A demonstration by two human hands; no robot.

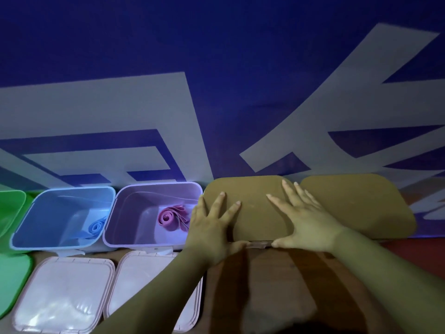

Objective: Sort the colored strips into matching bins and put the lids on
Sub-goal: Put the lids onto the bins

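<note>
Head view. The left hand [212,222] and right hand [310,225] lie flat on a tan lid [255,213], fingers [221,201] straight and spread apart, clamped on nothing, with the thumbs at its near edge beside the latch tab [258,244]. This placement is judged to spread downward pressure so the lid seats on the bin beneath, which is hidden. A second tan lid [356,206] lies just to the right, apparently already closed. Two bins stand open to the left: the blue bin [65,189] holds one coiled blue strip [96,229], and the pink bin [154,185] holds one coiled pink strip [172,218]. Each strip matches its bin. Two pale lids [62,292] lie on the tabletop [265,285], one before each open bin, within easy reach. Green pieces [12,208] at the left edge are cut off, so they cannot be identified.
</note>
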